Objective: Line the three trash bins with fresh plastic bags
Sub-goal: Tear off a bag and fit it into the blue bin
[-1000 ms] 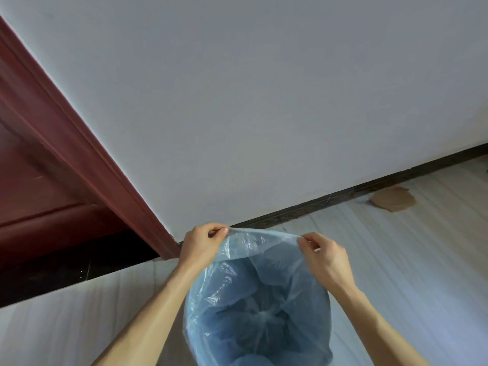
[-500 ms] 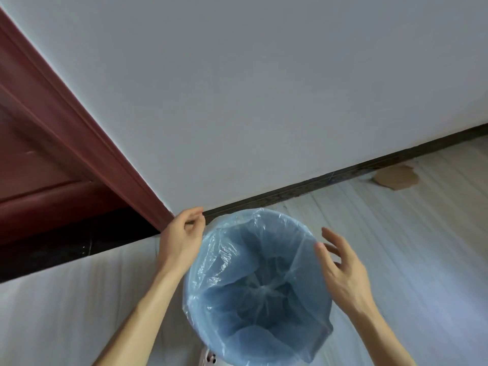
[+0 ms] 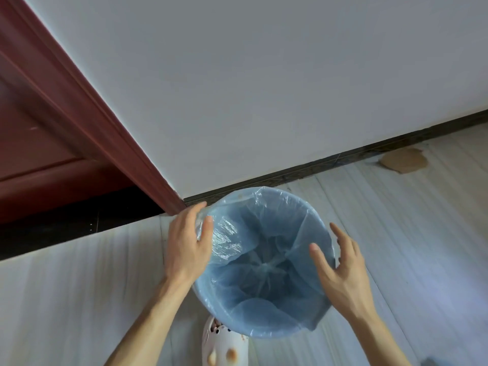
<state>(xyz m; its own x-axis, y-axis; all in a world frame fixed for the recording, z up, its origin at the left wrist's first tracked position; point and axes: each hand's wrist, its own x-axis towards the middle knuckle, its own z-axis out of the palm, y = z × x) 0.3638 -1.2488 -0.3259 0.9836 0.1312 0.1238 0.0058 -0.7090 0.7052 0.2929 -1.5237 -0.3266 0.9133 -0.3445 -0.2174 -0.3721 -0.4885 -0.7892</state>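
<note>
Looking down at the floor [image 3: 396,247], I see pale, wood-grain planks running across the lower half of the frame, with a bluish sheen toward the lower right. A white wall [image 3: 264,88] fills the upper middle and right, and a dark skirting strip [image 3: 330,165] runs along its foot from centre to the right edge. In the upper left stands a dark red door frame [image 3: 87,122], with the red door [image 3: 31,154] behind it and a black threshold [image 3: 66,228] below. A flat brown scrap [image 3: 404,161] lies on the floor at the right, just beside the skirting.

The trash bin [image 3: 224,347] stands at lower centre, its white side with orange marks showing under the rim. A blue plastic bag [image 3: 264,260] lines it, the edge folded over the rim all round and hanging down on the near right.

My left hand [image 3: 187,249] rests on the left rim, its grip closed lightly on the bag's edge, thumb inside and fingers outside. My right hand [image 3: 340,273] hovers at the right rim, its grip apart, fingers spread, holding nothing.
</note>
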